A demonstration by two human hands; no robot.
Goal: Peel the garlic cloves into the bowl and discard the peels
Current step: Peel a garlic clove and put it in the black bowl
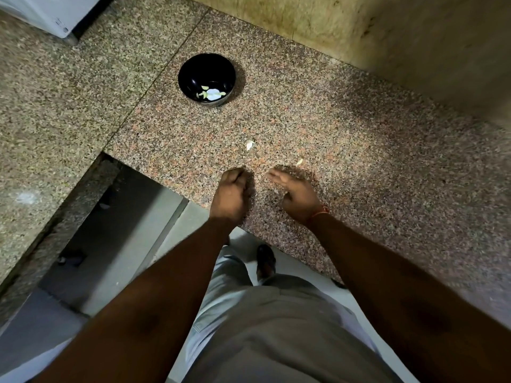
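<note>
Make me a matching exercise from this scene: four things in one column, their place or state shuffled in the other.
1. round black bowl
2. left hand
3. right hand
4. small white peel scrap

A. fingers stretched flat
B. loose on the speckled granite counter
C. curled into a fist
D. holds pale garlic pieces

Pairs: 1-D, 2-C, 3-A, 4-B

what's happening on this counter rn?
A person stands at a granite counter peeling garlic. The left hand is curled into a fist; whether it holds anything is hidden. The right hand is flat and open on the counter. Two pale scraps lie loose just beyond the hands. Farther back, the black bowl holds a few pale pieces.
</note>
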